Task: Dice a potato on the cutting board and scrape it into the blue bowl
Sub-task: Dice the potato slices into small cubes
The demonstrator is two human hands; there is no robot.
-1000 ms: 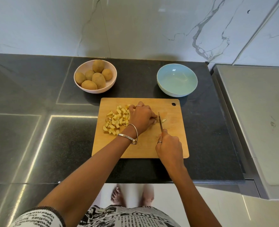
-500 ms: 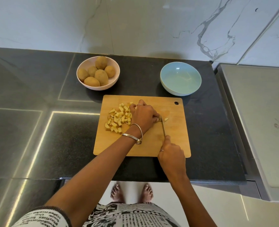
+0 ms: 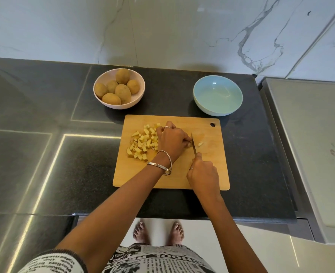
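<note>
A wooden cutting board (image 3: 208, 174) lies on the dark counter. A heap of diced potato (image 3: 143, 143) covers its left part. My left hand (image 3: 172, 141) sits in the board's middle, fingers curled over a last potato piece that is mostly hidden beneath them. My right hand (image 3: 203, 174) grips the handle of a small knife (image 3: 193, 143), whose blade stands right beside the left fingertips. One cut-off bit (image 3: 200, 144) lies just right of the blade. The blue bowl (image 3: 217, 95) stands behind the board's right corner with nothing in it.
A pink bowl (image 3: 138, 99) with several whole potatoes stands behind the board's left corner. A marble wall runs along the back. A grey steel surface (image 3: 310, 144) adjoins the counter on the right. The counter's front edge is close below the board.
The knife has made short chopping strokes beside my left fingertips. Both hands stay in nearly the same place on the board; the camera view has shifted slightly.
</note>
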